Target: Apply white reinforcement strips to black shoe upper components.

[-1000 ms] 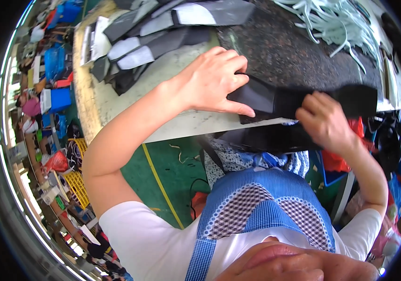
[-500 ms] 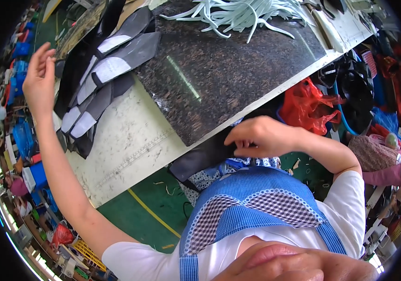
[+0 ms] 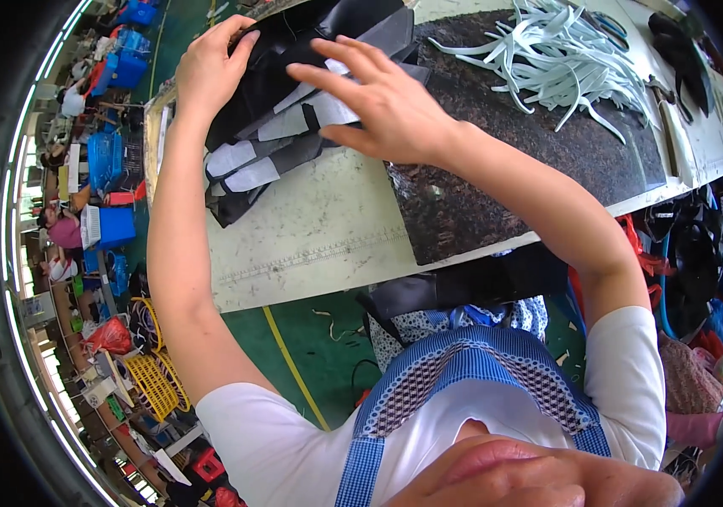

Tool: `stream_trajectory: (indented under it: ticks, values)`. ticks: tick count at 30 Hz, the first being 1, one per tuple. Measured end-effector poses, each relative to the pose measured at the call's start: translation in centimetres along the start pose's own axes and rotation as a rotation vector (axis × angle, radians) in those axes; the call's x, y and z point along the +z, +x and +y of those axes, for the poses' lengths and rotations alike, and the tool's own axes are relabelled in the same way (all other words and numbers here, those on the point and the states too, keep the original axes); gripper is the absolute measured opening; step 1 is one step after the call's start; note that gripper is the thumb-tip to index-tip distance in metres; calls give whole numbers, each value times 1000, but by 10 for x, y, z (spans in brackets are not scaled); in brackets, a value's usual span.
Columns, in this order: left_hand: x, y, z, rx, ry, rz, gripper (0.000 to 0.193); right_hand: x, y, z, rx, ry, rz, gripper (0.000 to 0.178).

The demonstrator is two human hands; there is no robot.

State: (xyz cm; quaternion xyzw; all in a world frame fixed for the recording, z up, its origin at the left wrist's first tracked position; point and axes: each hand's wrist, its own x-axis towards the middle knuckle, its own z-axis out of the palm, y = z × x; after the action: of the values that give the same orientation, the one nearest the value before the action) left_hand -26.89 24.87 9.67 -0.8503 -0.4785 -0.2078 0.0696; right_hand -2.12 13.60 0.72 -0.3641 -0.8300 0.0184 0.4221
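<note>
We look down on our own two bare hands at a white worktable [image 3: 319,207]. Our left hand [image 3: 209,72] is at the far left, its fingers bent and its thumb a little apart, fingertips against the edge of a glossy black piece [image 3: 264,72]; we cannot tell whether it is pinched. Our right hand [image 3: 395,114] is released, fingers spread, over a pile of grey and black pieces [image 3: 285,122] with white patches; whether its fingertips touch them, we cannot tell. The glossy black piece lies on the far left of the table, along that pile. Half a second ago our left hand was out in the air at the left and our right hand was down at the table's near edge; now both are together at the pile. Another black piece [image 3: 480,283] lies across our lap. Pale strips [image 3: 556,59] lie heaped on a dark stone slab [image 3: 480,198]. A ruler-like scale [image 3: 319,253] is marked on the tabletop, too fine for us to read.
</note>
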Motion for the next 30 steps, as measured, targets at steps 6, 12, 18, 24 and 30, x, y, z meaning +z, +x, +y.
stream_trajectory:
  ticks: [6, 12, 18, 24, 30]
  values:
    - [-33, 35, 9, 252, 29, 469, 21, 59, -18, 23, 153, -105, -297, 83]
    - [-98, 37, -27, -59, -166, 445, 31, 64, -4, 12, 176, 208, -159, 81]
    - [-104, 5, 15, -110, -409, 348, 33, -4, 49, 5, 1129, 1947, 203, 78]
    - [-149, -4, 10, -2, 47, 976, 31, 28, 54, 19, 1008, 1361, -131, 73]
    - [-12, -86, 175, 416, 68, 509, 20, -94, -20, 61, 655, -304, -501, 18]
